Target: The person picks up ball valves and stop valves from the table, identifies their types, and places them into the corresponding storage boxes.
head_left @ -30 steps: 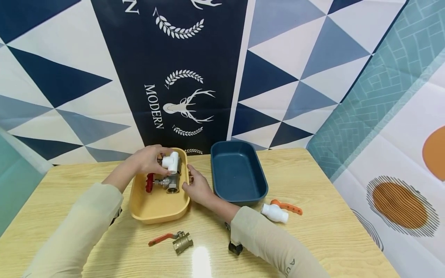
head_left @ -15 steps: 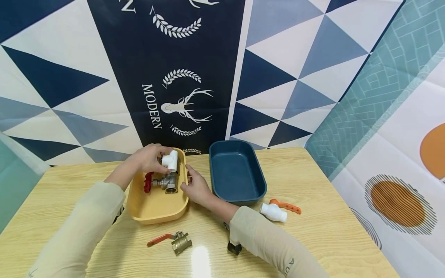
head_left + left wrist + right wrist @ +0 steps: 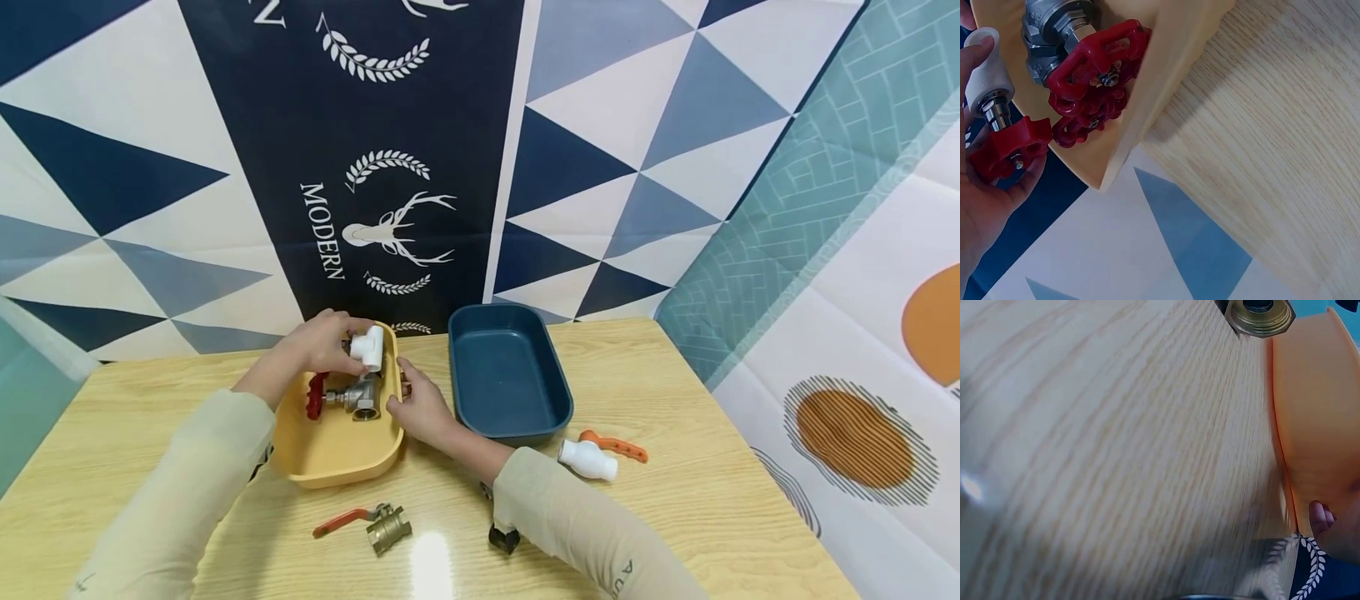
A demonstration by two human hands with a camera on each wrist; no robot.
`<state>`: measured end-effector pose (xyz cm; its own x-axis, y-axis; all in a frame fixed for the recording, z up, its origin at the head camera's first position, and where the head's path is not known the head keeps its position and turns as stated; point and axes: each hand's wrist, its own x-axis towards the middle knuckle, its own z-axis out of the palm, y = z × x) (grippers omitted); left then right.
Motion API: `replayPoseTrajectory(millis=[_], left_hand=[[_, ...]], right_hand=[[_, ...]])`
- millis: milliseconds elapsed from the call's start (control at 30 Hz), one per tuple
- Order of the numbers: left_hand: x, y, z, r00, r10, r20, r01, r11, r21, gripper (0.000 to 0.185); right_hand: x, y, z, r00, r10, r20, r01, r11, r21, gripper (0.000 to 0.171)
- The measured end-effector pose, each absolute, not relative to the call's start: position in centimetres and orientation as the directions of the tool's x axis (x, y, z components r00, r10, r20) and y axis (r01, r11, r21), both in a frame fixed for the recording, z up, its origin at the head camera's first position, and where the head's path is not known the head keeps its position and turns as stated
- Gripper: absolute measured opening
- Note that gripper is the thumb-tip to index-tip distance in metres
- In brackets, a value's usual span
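My left hand (image 3: pixel 324 343) is over the back of a yellow plastic bin (image 3: pixel 330 467). It holds a white T-shaped plastic valve (image 3: pixel 369 348), whose red handwheel (image 3: pixel 1013 150) shows beside the palm in the left wrist view. Below it in the bin lies a metal gate valve (image 3: pixel 360 396) with a red handwheel (image 3: pixel 316 396). A second red handwheel (image 3: pixel 1088 119) shows beneath that one in the left wrist view; its body is mostly hidden. My right hand (image 3: pixel 426 406) grips the bin's right side wall, its fingers partly hidden.
A dark blue bin (image 3: pixel 510 375) stands to the right. A brass ball valve (image 3: pixel 388 530) with a red lever lies in front of the yellow bin. A white plastic ball valve (image 3: pixel 588 458) with an orange handle lies right of the blue bin's front. A patterned backdrop (image 3: pixel 420 125) rises behind the table.
The view has shifted slightly, so everything sits a little further left. Both hands keep their places at the yellow bin, the left still holding the white valve.
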<state>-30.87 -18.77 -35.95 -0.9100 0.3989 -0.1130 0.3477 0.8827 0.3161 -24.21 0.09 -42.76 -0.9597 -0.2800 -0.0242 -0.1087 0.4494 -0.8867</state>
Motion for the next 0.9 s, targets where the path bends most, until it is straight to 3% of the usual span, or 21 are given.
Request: replayPoseTrajectory(millis=[900], left_hand=[[-31.64, -18.36, -36.6, -0.909, 0.402, -0.109, 0.362, 0.893, 0.267, 0.073]], right_hand=[[-24.16, 0.08, -42.79, -0.958, -0.287, -0.025, -0.109, 0.442, -0.89, 0.065]])
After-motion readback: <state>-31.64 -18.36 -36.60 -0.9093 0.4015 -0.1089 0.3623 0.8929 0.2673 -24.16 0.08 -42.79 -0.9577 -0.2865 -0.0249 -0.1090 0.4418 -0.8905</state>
